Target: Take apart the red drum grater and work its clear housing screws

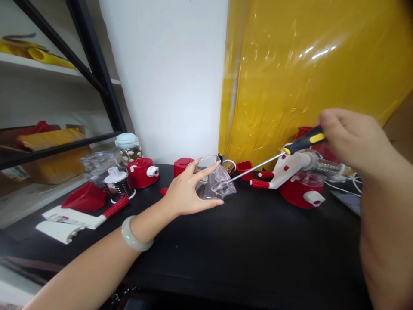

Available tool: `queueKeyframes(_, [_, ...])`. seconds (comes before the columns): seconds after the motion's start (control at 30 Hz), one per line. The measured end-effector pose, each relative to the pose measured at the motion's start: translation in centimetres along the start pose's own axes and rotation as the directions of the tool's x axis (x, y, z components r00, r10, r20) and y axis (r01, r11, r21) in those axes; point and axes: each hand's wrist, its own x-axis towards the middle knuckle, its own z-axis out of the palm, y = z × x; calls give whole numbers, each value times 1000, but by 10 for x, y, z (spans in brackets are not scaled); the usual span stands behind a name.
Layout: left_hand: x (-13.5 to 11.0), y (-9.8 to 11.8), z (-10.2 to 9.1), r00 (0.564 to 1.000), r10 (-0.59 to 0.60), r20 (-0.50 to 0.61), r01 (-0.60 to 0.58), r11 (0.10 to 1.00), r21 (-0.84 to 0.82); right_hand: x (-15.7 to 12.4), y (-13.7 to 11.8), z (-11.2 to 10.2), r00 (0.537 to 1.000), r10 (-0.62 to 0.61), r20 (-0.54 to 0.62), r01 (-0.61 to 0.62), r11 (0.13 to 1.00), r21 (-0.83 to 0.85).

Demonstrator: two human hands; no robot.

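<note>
My left hand [185, 191], with a pale bangle [135, 237] on its wrist, grips a clear plastic grater housing [224, 183] over the black table. In my right hand [353, 133] is a screwdriver [301, 141] with a black and yellow handle. Its long shaft slants down to the left, and the tip is at or inside the clear housing; the exact contact cannot be made out. Behind the housing lies a metal grater drum [229, 167], beside a small red part [245, 170]. A red round base [183, 165] stands behind my left hand.
On the right stands an assembled drum grater [300, 189] with a white, red-handled crank, near a phone [346, 201]. At left are a red base [142, 173], a red hopper [84, 197], a drum [119, 184], white crank parts [69, 221] and a lidded jar [128, 144]. Shelving [93, 64] rises behind.
</note>
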Motion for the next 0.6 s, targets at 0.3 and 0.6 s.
queueKeyframes(0.3, [-1,-2,1,1000,19,-7,-19,1000,-5,-4,10,-18,975,-132,176,11,827,563])
queueKeyframes(0.6, [-1,-1,2,1000,16,-2,-16,1000,-6,-3,-5,5,993,42,108,-107,677,728])
